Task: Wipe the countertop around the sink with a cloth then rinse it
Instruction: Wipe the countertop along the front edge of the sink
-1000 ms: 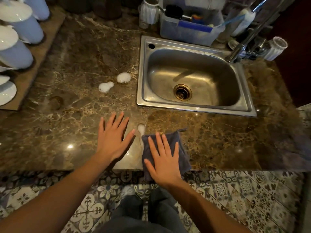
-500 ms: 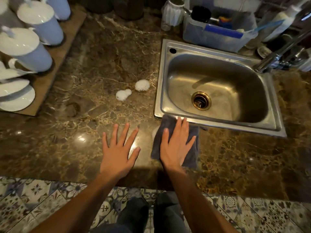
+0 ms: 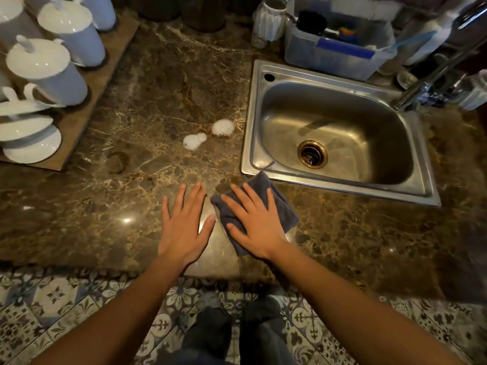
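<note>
The right hand [image 3: 257,227] lies flat, its fingers [image 3: 237,196] spread and pressed down on a dark grey-blue cloth [image 3: 283,209]; nothing is gripped, the palm simply pins the cloth to the desk [image 3: 147,101]. The cloth is folded and sits just in front of the near left corner of the sink [image 3: 254,122], its far tip touching or almost touching the steel rim; the view is too blurred there to tell which. The left hand [image 3: 183,230] rests just beside it, palm down on the bare brown marbled stone, fingers splayed and holding nothing, its thumb close to the cloth's left edge.

Farther out, two small white blobs of foam [image 3: 208,134] sit on the desk just left of the sink. The steel basin has a brass-coloured drain [image 3: 312,154]. A chrome tap [image 3: 432,77] rises at the sink's far right corner. Behind the sink stands a clear plastic tub [image 3: 334,56] with a blue strip; no writing can be read on it. At far left, white lidded pots [image 3: 47,72] stand on a wooden board [image 3: 87,106]. No brand or label is legible anywhere.
</note>
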`<state>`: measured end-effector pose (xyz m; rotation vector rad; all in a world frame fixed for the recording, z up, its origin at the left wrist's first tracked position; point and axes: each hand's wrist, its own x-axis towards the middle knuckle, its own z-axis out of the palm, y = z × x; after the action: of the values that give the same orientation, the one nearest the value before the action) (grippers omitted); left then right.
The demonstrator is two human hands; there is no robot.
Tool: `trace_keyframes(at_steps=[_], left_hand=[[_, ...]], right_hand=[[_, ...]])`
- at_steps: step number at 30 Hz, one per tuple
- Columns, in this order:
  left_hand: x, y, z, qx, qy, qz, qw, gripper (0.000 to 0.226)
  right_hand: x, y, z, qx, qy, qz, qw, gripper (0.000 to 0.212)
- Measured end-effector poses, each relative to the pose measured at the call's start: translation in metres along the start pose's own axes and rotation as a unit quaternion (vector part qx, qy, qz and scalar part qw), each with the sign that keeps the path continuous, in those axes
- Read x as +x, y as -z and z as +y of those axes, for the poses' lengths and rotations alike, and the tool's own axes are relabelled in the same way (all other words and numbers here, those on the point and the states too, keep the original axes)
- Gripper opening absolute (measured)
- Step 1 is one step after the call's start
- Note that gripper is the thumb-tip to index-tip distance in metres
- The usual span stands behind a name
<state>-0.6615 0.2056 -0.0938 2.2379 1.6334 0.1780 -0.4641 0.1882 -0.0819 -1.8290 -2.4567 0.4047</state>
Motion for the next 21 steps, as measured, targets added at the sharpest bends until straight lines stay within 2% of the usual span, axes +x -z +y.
trace_keyframes(at_steps=[3, 7, 9, 11, 14, 16, 18, 21], left_hand=[[-0.002, 0.004, 0.002, -0.059, 0.008, 0.023, 0.998, 0.067], [-0.002, 0.003, 0.002, -0.043, 0.009, 0.021, 0.999, 0.068], [-0.003, 0.002, 0.001, -0.012, 0.011, 0.010, 1.000, 0.069], [-0.003, 0.000, 0.001, 0.012, 0.011, 0.001, 1.000, 0.069], [-0.001, 0.000, 0.001, 0.015, 0.013, -0.010, 1.000, 0.069], [0.000, 0.001, 0.001, 0.016, 0.010, -0.016, 1.000, 0.070], [0.001, 0.001, 0.001, 0.013, 0.010, -0.018, 1.000, 0.071], [0.002, 0.002, 0.001, 0.007, 0.016, -0.012, 1.000, 0.072]], right_hand=[[-0.037, -0.005, 0.002, -0.009, -0.008, -0.013, 1.000, 0.061], [-0.093, -0.007, 0.013, -0.013, -0.042, -0.016, 0.999, 0.060], [-0.110, -0.008, 0.017, -0.021, -0.096, -0.005, 0.995, 0.061], [-0.113, -0.010, 0.017, -0.021, -0.187, 0.014, 0.982, 0.062], [-0.084, -0.008, 0.012, 0.015, -0.337, 0.061, 0.939, 0.061], [-0.052, -0.003, 0.009, 0.035, -0.401, 0.072, 0.913, 0.056], [-0.016, 0.003, 0.005, 0.047, -0.427, 0.062, 0.901, 0.053], [0.030, 0.009, -0.014, 0.051, -0.378, 0.047, 0.923, 0.057]])
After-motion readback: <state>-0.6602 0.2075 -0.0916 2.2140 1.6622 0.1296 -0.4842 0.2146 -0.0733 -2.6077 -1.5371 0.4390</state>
